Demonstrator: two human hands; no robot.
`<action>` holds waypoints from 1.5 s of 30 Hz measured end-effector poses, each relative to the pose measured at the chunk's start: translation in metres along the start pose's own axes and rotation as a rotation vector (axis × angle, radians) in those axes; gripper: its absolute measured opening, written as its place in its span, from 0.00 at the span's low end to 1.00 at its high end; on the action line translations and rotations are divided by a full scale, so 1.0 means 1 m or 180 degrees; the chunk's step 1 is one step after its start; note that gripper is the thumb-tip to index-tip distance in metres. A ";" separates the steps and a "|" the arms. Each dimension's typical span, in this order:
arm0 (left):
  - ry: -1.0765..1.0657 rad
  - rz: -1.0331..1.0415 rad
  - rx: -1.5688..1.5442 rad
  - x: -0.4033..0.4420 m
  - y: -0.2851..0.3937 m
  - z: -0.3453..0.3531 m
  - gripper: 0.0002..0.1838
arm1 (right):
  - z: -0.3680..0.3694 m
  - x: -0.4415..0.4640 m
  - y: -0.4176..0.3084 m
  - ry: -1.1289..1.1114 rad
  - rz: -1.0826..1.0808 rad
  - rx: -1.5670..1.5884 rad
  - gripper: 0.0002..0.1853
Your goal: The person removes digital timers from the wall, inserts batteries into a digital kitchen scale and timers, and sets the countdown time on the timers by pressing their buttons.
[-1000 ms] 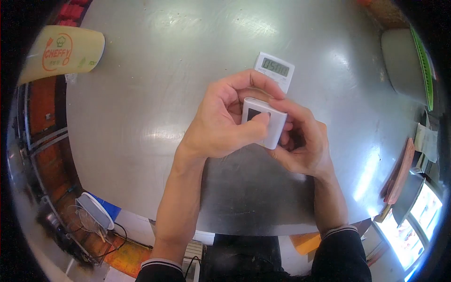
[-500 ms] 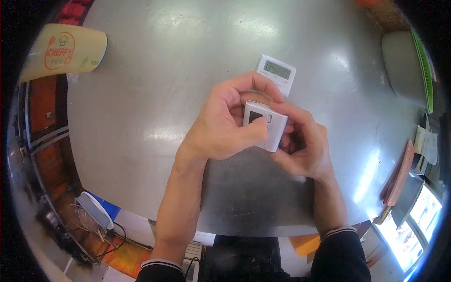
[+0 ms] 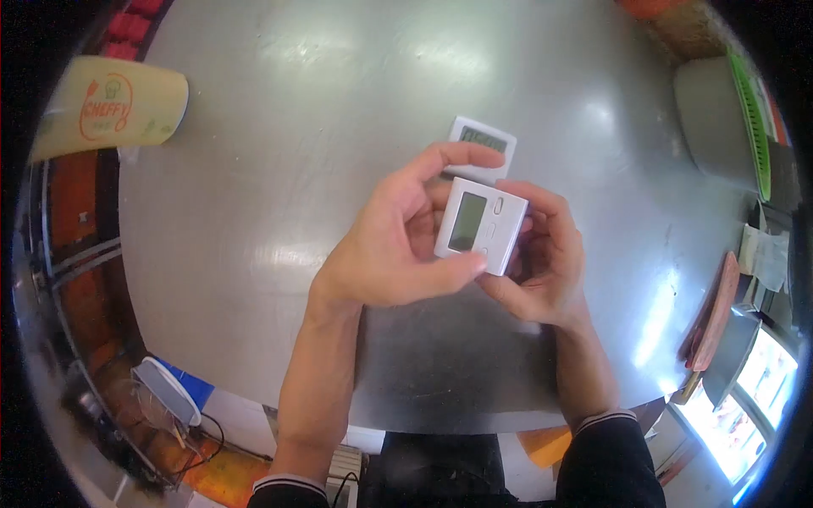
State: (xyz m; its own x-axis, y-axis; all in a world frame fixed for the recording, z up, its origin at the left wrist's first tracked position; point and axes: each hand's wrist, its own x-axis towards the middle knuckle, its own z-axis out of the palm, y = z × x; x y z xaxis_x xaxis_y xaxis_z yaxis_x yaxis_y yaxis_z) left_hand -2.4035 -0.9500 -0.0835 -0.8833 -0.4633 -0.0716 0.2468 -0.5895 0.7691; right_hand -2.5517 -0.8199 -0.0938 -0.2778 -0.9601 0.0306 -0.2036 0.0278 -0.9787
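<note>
A small white digital timer [image 3: 483,227] is held above the metal table, its grey screen blank and its buttons facing up toward me. My right hand [image 3: 546,254] grips it by the right edge, thumb low and fingers along the side. My left hand [image 3: 394,229] is closed around its left side, with the thumb on the front face near the lower buttons. A second white timer [image 3: 506,133] lies on the table just beyond the fingers; digits show on its screen, and my left hand partly covers it.
The grey metal table [image 3: 237,186] fills most of the view. A yellowish cup printed "CHEFFY" [image 3: 118,102] is at the upper left. At the right edge are a grey bin-like container [image 3: 716,118], a green-rimmed item [image 3: 752,127] and a reddish-brown board [image 3: 716,313].
The left thumb has slid down the timer's face, uncovering its screen and buttons. The held timer is turned more toward me. The view has shifted slightly.
</note>
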 end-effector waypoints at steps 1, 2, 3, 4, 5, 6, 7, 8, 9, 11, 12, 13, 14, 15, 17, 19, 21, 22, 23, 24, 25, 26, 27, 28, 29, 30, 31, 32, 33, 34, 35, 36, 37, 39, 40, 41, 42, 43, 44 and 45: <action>-0.0019 0.0009 0.0048 -0.001 0.000 0.001 0.33 | 0.000 0.001 -0.001 0.0054 0.0007 0.0078 0.39; -0.0037 0.0012 0.0099 -0.001 0.001 0.002 0.37 | 0.005 0.005 -0.002 0.0230 -0.0193 0.0237 0.38; -0.0095 0.0027 0.0111 0.000 0.005 0.005 0.37 | 0.004 0.006 -0.003 0.0341 -0.0313 0.0311 0.38; 0.0043 -0.0123 0.0151 0.000 0.010 0.008 0.40 | 0.003 0.008 -0.004 0.0449 -0.0436 0.0381 0.37; 0.0183 -0.0274 0.0200 0.001 0.015 0.010 0.42 | -0.001 0.008 -0.005 0.0324 -0.0466 0.0436 0.36; 0.0133 -0.0262 0.0232 0.001 0.017 0.010 0.42 | -0.003 0.009 -0.004 0.0193 -0.0499 0.0495 0.35; 0.0190 -0.0168 0.0472 0.005 0.007 0.010 0.44 | -0.008 0.005 0.006 0.0201 -0.0376 0.0615 0.33; 0.0251 -0.0059 0.0703 0.005 0.003 0.007 0.47 | -0.008 0.005 0.005 0.0234 -0.0404 0.0611 0.33; 0.0217 -0.0056 0.0731 0.005 -0.001 0.001 0.47 | -0.009 0.004 0.004 0.0173 -0.0557 0.0383 0.34; -0.0056 0.0757 0.1245 0.004 -0.009 -0.010 0.49 | -0.011 0.005 -0.004 0.0062 -0.0618 -0.0040 0.34; -0.0076 0.0747 0.1270 0.003 -0.011 -0.012 0.49 | -0.011 0.005 -0.005 0.0088 -0.0631 -0.0025 0.34; -0.0068 0.0643 0.1211 0.002 -0.012 -0.013 0.54 | -0.010 0.007 -0.006 0.0058 -0.0858 -0.0377 0.35; -0.0054 0.0525 0.1151 0.003 -0.009 -0.012 0.59 | -0.008 0.008 -0.006 0.0030 -0.1070 -0.0723 0.35; -0.0073 0.0511 0.1176 0.006 -0.007 -0.010 0.59 | -0.006 0.009 -0.004 0.0061 -0.1076 -0.0709 0.35; 0.0333 0.0830 0.0422 0.010 -0.003 -0.004 0.68 | -0.002 0.008 -0.001 0.0521 -0.1222 -0.0840 0.36; 0.0645 0.0977 0.0025 0.009 -0.002 -0.005 0.76 | -0.005 0.008 -0.014 0.0122 -0.1784 -0.1150 0.36; 0.0610 0.0998 -0.0165 0.007 -0.004 -0.007 0.76 | -0.003 0.005 -0.003 0.0760 -0.1366 -0.0902 0.36; 0.0611 0.0963 -0.0138 0.007 -0.006 -0.007 0.76 | 0.000 0.003 0.001 0.1294 -0.0973 -0.0607 0.37; 0.0499 0.0866 0.0255 0.006 -0.008 -0.006 0.70 | 0.001 0.003 -0.002 0.1470 -0.0883 -0.0539 0.35; 0.0366 0.0775 0.0647 0.008 -0.009 -0.003 0.64 | 0.000 0.004 -0.006 0.1488 -0.0890 -0.0514 0.35; 0.0085 0.0952 0.0875 0.010 -0.009 0.000 0.52 | -0.001 0.003 -0.011 0.1289 -0.1008 -0.0773 0.34; 0.0056 0.0907 0.0900 0.009 -0.008 0.001 0.52 | 0.000 0.000 -0.013 0.1098 -0.1106 -0.1028 0.33; -0.0004 0.0789 0.0880 0.008 -0.007 0.001 0.48 | 0.000 0.000 -0.013 0.1139 -0.1087 -0.1004 0.33; -0.0045 0.0669 0.0860 0.006 -0.006 0.000 0.45 | 0.000 0.001 -0.011 0.1193 -0.1142 -0.1016 0.33; 0.0013 0.0817 0.1074 0.006 -0.007 0.000 0.38 | 0.000 0.001 -0.010 0.1238 -0.1191 -0.1029 0.33; 0.0017 0.0775 0.1090 0.004 -0.006 -0.001 0.38 | 0.002 0.000 -0.009 0.1255 -0.1160 -0.1000 0.33; 0.0087 0.0708 0.1115 0.003 -0.005 -0.002 0.35 | 0.004 -0.001 -0.008 0.1249 -0.1065 -0.1019 0.33; 0.0161 0.0649 0.1136 0.002 -0.005 -0.003 0.33 | 0.005 -0.001 -0.008 0.1234 -0.0974 -0.1042 0.33; 0.0187 0.0692 0.1164 0.002 -0.006 -0.003 0.31 | 0.007 -0.001 -0.008 0.1228 -0.0947 -0.1021 0.33; 0.0208 0.0663 0.1158 0.002 -0.006 -0.002 0.31 | 0.008 -0.001 -0.008 0.1236 -0.0948 -0.1014 0.33; 0.0224 0.0721 0.1104 0.004 -0.006 -0.001 0.32 | 0.008 -0.001 -0.007 0.1239 -0.0953 -0.1014 0.33; 0.0242 0.0783 0.1049 0.004 -0.007 0.000 0.33 | 0.007 -0.002 -0.004 0.1220 -0.0928 -0.1008 0.33; 0.0169 0.0788 0.1018 0.005 -0.008 -0.003 0.37 | 0.004 -0.002 0.000 0.1194 -0.0529 -0.0216 0.33; 0.0155 0.0887 0.0605 0.010 -0.008 -0.004 0.45 | 0.007 0.010 -0.007 0.2043 0.0168 0.1832 0.32; 0.0221 0.0996 0.0217 0.010 -0.008 -0.002 0.50 | 0.010 0.007 -0.009 0.2014 0.0180 0.1822 0.32; 0.0337 0.0952 0.0384 0.010 -0.008 -0.003 0.56 | 0.011 0.004 -0.012 0.1522 -0.0780 0.0432 0.32; 0.0327 0.1002 0.0374 0.011 -0.006 -0.003 0.56 | 0.011 -0.001 -0.007 0.1400 -0.0904 -0.0107 0.32; 0.0343 0.0918 0.0499 0.010 -0.004 -0.004 0.57 | 0.011 -0.004 -0.002 0.1305 -0.1053 -0.0633 0.33; 0.0375 0.0804 0.0624 0.007 -0.004 -0.005 0.57 | 0.011 -0.006 0.000 0.1349 -0.1021 -0.0640 0.33; 0.0166 0.0849 0.0362 0.007 -0.006 -0.007 0.52 | 0.009 -0.005 0.002 0.1480 -0.0878 -0.0660 0.33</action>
State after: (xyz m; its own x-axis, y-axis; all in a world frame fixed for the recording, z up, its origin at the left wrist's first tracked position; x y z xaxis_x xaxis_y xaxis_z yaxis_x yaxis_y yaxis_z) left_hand -2.4079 -0.9547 -0.0930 -0.7709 -0.6270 0.1124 0.4188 -0.3659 0.8311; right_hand -2.5423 -0.8179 -0.0974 -0.5621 -0.7179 0.4107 -0.4936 -0.1072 -0.8631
